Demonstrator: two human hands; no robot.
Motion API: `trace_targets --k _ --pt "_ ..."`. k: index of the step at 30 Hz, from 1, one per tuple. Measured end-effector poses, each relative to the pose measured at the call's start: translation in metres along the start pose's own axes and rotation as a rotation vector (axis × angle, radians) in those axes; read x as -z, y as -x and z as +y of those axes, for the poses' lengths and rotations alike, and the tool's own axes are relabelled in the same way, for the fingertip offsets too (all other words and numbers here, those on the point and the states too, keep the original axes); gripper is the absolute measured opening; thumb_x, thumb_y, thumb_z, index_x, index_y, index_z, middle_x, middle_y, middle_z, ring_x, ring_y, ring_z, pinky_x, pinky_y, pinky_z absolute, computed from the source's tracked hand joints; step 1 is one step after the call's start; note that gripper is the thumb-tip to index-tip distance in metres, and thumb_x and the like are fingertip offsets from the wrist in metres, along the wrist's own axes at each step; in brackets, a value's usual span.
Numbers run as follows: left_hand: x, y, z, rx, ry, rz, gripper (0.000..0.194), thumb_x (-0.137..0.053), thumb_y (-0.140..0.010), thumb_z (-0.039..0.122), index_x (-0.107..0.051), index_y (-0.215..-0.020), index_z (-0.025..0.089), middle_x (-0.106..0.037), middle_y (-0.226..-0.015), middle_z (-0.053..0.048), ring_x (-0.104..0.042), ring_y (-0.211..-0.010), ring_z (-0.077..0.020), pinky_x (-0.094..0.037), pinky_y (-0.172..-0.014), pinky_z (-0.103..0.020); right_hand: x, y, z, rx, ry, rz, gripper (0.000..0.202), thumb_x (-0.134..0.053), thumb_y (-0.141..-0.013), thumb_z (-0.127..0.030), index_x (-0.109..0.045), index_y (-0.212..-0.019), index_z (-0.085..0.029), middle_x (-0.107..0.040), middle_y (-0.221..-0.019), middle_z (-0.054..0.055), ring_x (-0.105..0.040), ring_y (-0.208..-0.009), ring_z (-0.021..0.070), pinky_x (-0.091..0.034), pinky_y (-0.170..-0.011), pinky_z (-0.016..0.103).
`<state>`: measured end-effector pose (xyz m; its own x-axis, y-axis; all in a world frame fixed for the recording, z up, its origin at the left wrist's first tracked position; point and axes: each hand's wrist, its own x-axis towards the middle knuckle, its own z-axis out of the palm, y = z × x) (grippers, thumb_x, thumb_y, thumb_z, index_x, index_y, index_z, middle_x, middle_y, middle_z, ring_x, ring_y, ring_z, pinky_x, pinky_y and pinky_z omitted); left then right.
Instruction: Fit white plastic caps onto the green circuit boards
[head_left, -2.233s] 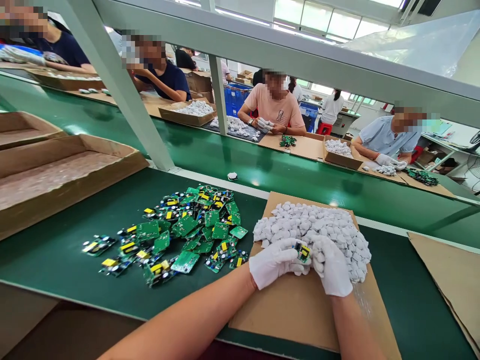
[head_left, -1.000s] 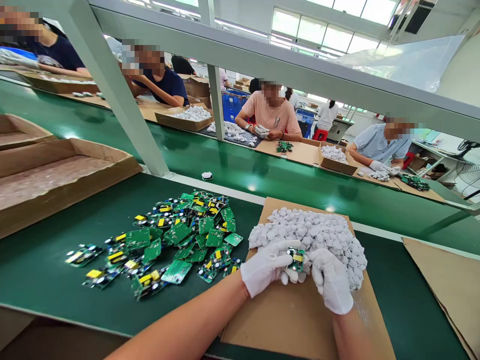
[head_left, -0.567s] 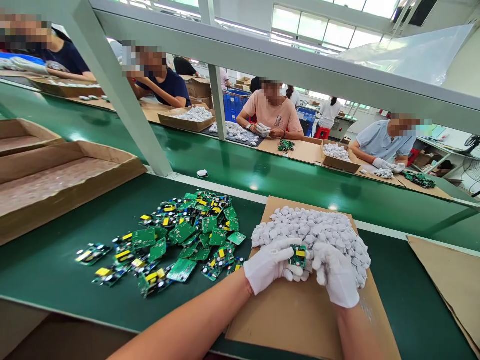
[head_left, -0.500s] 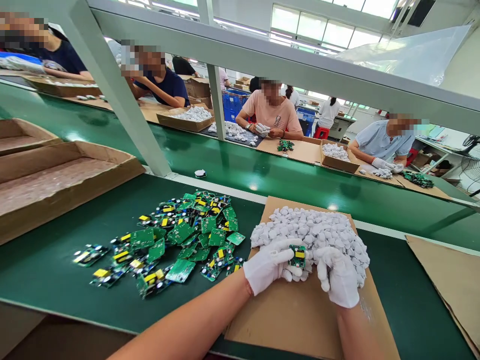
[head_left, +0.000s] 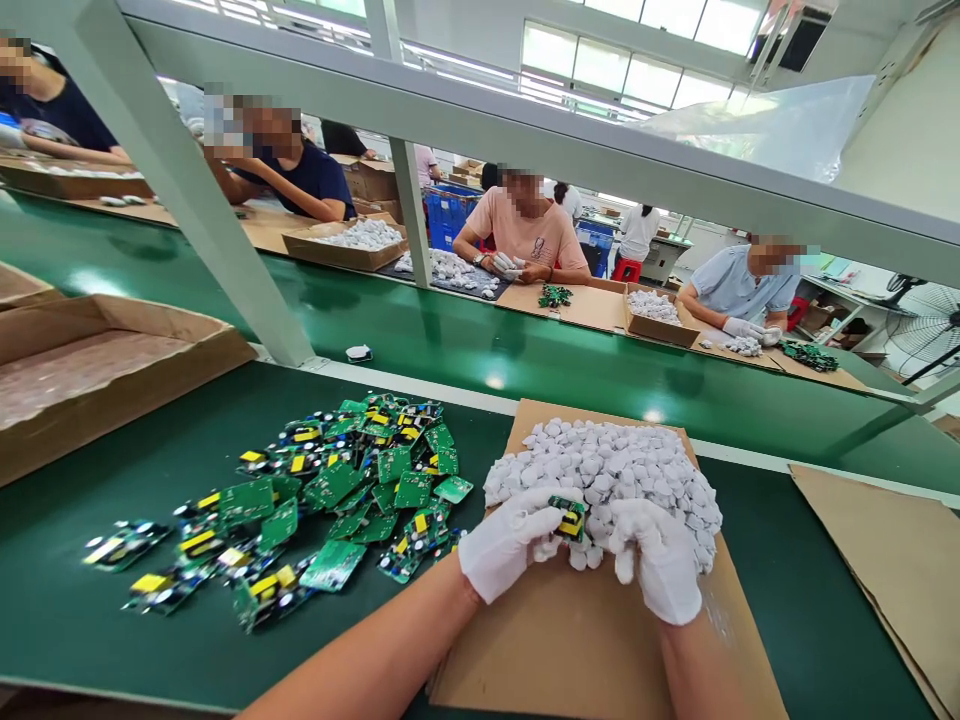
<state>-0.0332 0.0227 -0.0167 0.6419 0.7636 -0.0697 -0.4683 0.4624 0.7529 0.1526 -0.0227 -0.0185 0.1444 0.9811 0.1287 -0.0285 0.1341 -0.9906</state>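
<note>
My left hand (head_left: 514, 540), in a white glove, grips a small green circuit board (head_left: 570, 520) with a yellow part on it, between thumb and fingers. To its right, my right hand (head_left: 656, 555), also gloved in white, has its fingers bent and apart, with nothing visible in them. It hovers at the near edge of a heap of small white pieces (head_left: 600, 455) on a cardboard sheet (head_left: 555, 650). Left of my hands lies a spread pile of green circuit boards (head_left: 341, 485), some face up with yellow and black parts.
An open cardboard tray (head_left: 127, 385) stands at the left and a cardboard sheet (head_left: 885, 560) lies at the right. Beyond the slanted metal frame (head_left: 262, 270) runs a green belt (head_left: 450, 345). Several co-workers sit across it, one in a pink shirt (head_left: 525, 230).
My left hand has tilted the circuit board and brought it slightly lower. My right hand's fingers have stretched left, towards the board. The whole view has shifted somewhat to the right.
</note>
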Motion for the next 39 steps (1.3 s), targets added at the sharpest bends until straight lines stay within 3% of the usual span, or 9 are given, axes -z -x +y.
trace_targets --k 5,12,15,19,23,26,32,37,39 --pt "-0.006 0.000 -0.004 0.112 0.143 -0.004 0.035 -0.070 -0.068 0.036 -0.062 -0.099 0.023 -0.058 -0.077 -0.001 -0.049 -0.054 -0.0070 -0.027 -0.044 -0.017 -0.007 -0.005 -0.011 0.131 0.105 0.093 0.016 -0.069 -0.071 -0.033 -0.062 -0.076 -0.020 -0.066 -0.082 0.003 -0.061 -0.059 0.0141 -0.051 -0.055 0.027" --pt "-0.006 -0.001 -0.013 0.234 0.121 -0.069 0.039 -0.064 -0.074 0.031 -0.057 -0.111 0.020 -0.056 -0.068 0.000 -0.044 -0.044 -0.0051 -0.023 -0.038 -0.016 0.002 0.014 -0.029 0.016 0.208 0.163 0.025 -0.052 -0.084 -0.040 -0.063 -0.083 -0.018 -0.061 -0.058 0.000 -0.056 -0.044 0.0127 -0.047 -0.044 0.026" --pt "-0.006 0.000 -0.014 0.262 0.131 -0.074 0.037 -0.061 -0.076 0.029 -0.057 -0.110 0.015 -0.056 -0.068 -0.002 -0.041 -0.041 -0.0026 -0.018 -0.036 -0.015 0.023 0.039 -0.019 0.123 0.513 0.177 0.025 -0.060 -0.079 -0.029 -0.062 -0.101 -0.019 -0.067 -0.081 0.004 -0.064 -0.072 0.0181 -0.054 -0.066 0.032" --pt "-0.007 0.000 -0.018 0.241 0.147 -0.063 0.043 -0.062 -0.075 0.024 -0.050 -0.116 0.018 -0.059 -0.079 -0.004 -0.054 -0.051 -0.0073 -0.031 -0.040 -0.015 0.045 0.082 0.016 0.320 1.042 0.208 0.025 -0.045 -0.087 -0.023 -0.063 -0.105 -0.020 -0.063 -0.109 0.010 -0.059 -0.101 0.0224 -0.048 -0.087 0.040" --pt "-0.009 0.001 -0.023 0.242 0.117 -0.110 0.057 -0.061 -0.077 0.026 -0.038 -0.129 0.022 -0.060 -0.081 -0.003 -0.055 -0.049 -0.0068 -0.035 -0.041 -0.016 0.039 0.123 0.035 0.270 1.384 0.069 0.046 -0.047 -0.087 -0.030 -0.045 -0.130 -0.016 -0.047 -0.133 0.013 -0.042 -0.122 0.0297 -0.040 -0.098 0.048" --pt "-0.011 0.002 -0.023 0.271 0.120 -0.125 0.047 -0.064 -0.074 0.023 -0.047 -0.118 0.019 -0.061 -0.086 -0.006 -0.057 -0.054 -0.0061 -0.038 -0.044 -0.014 0.038 0.133 0.030 0.245 1.498 -0.115 0.061 -0.050 -0.084 -0.032 -0.031 -0.139 -0.015 -0.035 -0.142 0.010 -0.033 -0.129 0.0302 -0.036 -0.101 0.047" --pt "-0.011 0.002 -0.023 0.275 0.049 -0.107 0.029 -0.069 -0.069 0.020 -0.051 -0.091 0.016 -0.060 -0.088 -0.005 -0.063 -0.066 -0.0121 -0.046 -0.050 -0.017 0.054 0.125 0.027 0.129 1.621 0.050 0.054 -0.053 -0.081 -0.039 -0.050 -0.127 -0.011 -0.043 -0.135 0.016 -0.032 -0.128 0.0359 -0.031 -0.101 0.051" --pt "-0.009 0.000 -0.025 0.255 -0.004 -0.079 0.043 -0.070 -0.068 0.021 -0.052 -0.108 0.017 -0.060 -0.089 -0.006 -0.058 -0.057 -0.0072 -0.035 -0.040 -0.012 0.042 0.128 0.025 0.208 1.583 -0.261 0.078 -0.056 -0.075 -0.052 -0.031 -0.140 -0.015 -0.023 -0.147 0.011 -0.024 -0.132 0.0346 -0.026 -0.105 0.049" --pt "-0.011 0.001 -0.024 0.264 -0.021 -0.084 0.047 -0.070 -0.068 0.019 -0.052 -0.111 0.018 -0.060 -0.089 -0.005 -0.056 -0.056 -0.0058 -0.034 -0.040 -0.012 0.048 0.124 0.022 0.162 1.627 -0.183 0.067 -0.053 -0.080 -0.046 -0.036 -0.138 -0.017 -0.029 -0.145 0.010 -0.026 -0.131 0.0347 -0.021 -0.105 0.053"
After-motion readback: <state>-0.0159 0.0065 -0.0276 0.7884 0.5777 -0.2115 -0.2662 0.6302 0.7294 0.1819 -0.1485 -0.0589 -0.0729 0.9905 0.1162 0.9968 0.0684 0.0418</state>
